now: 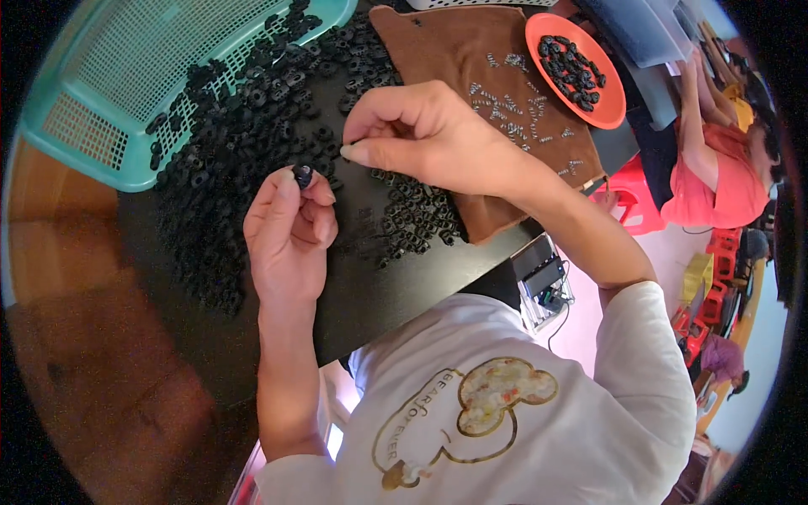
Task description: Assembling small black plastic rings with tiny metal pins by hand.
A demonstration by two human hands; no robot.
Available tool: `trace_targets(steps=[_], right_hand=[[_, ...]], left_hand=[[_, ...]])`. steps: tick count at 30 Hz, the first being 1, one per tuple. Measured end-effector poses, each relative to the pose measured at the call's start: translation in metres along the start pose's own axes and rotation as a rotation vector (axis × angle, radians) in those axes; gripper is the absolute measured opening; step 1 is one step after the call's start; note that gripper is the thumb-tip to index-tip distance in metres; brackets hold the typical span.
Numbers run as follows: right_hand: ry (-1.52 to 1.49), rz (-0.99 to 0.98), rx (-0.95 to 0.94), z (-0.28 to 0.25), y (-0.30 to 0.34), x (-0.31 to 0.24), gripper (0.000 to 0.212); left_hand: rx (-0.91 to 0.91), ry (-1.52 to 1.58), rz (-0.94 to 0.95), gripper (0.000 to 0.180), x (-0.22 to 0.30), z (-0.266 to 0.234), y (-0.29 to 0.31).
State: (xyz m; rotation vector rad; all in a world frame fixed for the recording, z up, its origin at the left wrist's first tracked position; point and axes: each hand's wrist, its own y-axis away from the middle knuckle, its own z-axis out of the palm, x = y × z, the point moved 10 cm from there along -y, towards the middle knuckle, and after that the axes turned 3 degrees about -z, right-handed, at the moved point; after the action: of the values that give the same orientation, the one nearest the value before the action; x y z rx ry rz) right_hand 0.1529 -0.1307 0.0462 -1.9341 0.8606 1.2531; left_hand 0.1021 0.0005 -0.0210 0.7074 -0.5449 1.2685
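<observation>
Black rounded plastic piece (302,174) is clamped in the left hand's (286,225) fingertips, so a sloppy grip could lose it in that lookalike heap of loose black plastic parts (210,172) far left; right hand's (429,137) fingers look pinched together, can't tell on what.

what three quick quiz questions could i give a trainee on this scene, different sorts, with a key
1. Open question: What does the left hand hold?
2. Fill the gap: The small silver springs lie on a ____ cloth.
3. True or false: The orange plate holds small silver springs.

Key:
1. A small black part.
2. Brown.
3. False: it holds black pieces.
</observation>
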Motion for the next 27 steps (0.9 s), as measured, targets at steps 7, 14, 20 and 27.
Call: trace_targets(steps=[7,14,20,27], right_hand=[[-0.292,0.097,0.028,0.006,-0.007,-0.004,0.008],[-0.424,0.164,-0.030,0.019,-0.007,0.004,0.011],[-0.381,0.161,-0.066,0.022,-0.008,0.004,0.010],[-0.428,0.173,-0.072,0.023,-0.006,0.000,0.009]], left_hand=[[0.038,-0.046,-0.014,0.022,-0.003,0.001,0.001],[0.041,-0.033,-0.008,0.022,-0.003,0.003,0.001],[0.036,-0.071,0.003,0.021,-0.002,0.001,0.003],[0.037,-0.052,0.030,0.019,-0.001,0.005,0.004]])
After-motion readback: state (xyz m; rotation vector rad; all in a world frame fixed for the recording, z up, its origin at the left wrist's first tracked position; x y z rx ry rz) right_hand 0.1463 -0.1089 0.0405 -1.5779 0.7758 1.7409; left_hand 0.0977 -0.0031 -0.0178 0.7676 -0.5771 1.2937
